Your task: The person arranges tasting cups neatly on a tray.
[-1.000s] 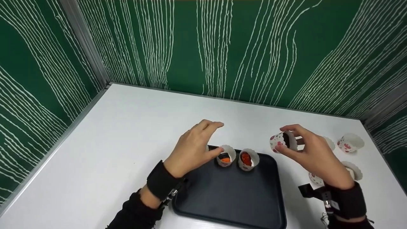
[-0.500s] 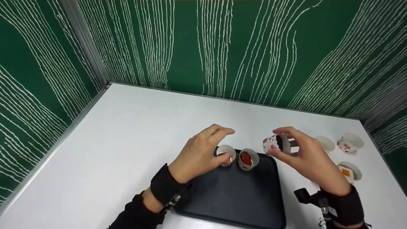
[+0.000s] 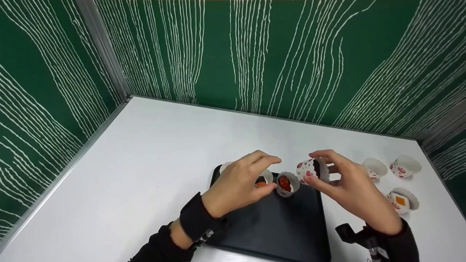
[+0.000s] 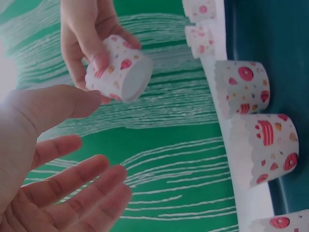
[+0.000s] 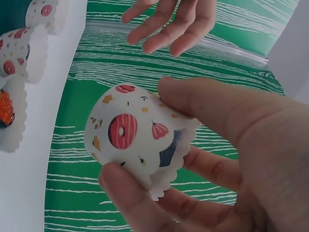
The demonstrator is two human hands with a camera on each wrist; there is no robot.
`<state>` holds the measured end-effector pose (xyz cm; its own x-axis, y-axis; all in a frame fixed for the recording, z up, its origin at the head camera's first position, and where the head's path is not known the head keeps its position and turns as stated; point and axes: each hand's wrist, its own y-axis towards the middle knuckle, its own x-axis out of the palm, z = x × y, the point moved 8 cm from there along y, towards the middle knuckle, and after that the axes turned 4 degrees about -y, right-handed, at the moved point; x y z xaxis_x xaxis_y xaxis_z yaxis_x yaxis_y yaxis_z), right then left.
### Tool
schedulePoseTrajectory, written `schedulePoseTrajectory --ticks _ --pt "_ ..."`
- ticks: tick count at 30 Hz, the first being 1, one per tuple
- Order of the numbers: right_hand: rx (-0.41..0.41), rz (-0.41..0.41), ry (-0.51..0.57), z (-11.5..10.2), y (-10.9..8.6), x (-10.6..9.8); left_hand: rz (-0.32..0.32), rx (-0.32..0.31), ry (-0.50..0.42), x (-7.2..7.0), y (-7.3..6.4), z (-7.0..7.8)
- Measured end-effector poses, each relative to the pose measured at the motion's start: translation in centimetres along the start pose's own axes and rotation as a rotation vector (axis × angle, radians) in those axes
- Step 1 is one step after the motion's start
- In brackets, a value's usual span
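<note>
My right hand [image 3: 353,182] holds a paper baking cup [image 3: 305,171] above the far right corner of the dark tray [image 3: 280,229]. The cup is tilted on its side, and a dark piece shows inside its scalloped rim. My left hand [image 3: 236,185] hovers over the tray's far left part, thumb and fingers spread apart around nothing. Along the tray's far edge stand a cup [image 3: 287,191] with a piece topped in red-orange roe, a cup [image 3: 267,176] with an orange and black piece, and a third cup [image 3: 225,166] mostly hidden by my left hand.
On the white table [image 3: 153,145] right of the tray stand a cup [image 3: 399,207] with a white piece bearing an orange square, and two more cups, one nearer [image 3: 375,169] and one farther right [image 3: 406,166]. A green wall [image 3: 214,65] with white lines rises behind.
My right hand has carried the held cup left, toward the roe cup. The left hand has shifted right and slightly nearer, still holding nothing.
</note>
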<state>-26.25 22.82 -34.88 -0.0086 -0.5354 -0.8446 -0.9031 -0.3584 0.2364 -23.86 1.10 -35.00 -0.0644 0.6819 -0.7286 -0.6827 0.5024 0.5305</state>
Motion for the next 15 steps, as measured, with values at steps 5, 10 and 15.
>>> schedulePoseTrajectory --ticks 5,10,15 --pt "-0.007 0.004 0.026 -0.8 -0.2 0.5 -0.010 0.006 -0.018 0.3 -0.1 0.5" --pt "-0.028 0.013 0.065 -1.5 -0.2 0.9 -0.009 0.024 -0.043 0.7 -0.1 0.8" --pt "-0.043 -0.002 0.109 -2.1 -0.2 1.6 -0.012 0.031 -0.054 1.0 -0.1 1.0"
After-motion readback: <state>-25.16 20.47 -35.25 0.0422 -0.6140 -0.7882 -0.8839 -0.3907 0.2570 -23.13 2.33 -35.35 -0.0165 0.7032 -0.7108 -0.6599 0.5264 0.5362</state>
